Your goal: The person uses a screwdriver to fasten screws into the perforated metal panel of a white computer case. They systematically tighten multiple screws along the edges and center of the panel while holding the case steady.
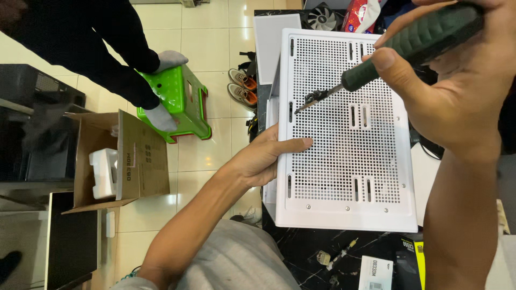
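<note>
Screwdriver (408, 45) over white perforated panel (344, 139)

Green stool (180, 99) on tiled floor (207, 48), another person's socked feet (161, 115) resting on it. Open cardboard box (115, 161) to its left, white foam (104, 173) inside. Pair of shoes (242, 86) near the dark table (301, 252). Fan (321, 17) and red packet (361, 13) at far end. Small white box (375, 273) and loose bits at near end.

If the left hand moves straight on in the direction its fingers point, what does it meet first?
The left hand already rests on the white perforated panel; sliding further right, it probably meets only more panel.
</note>
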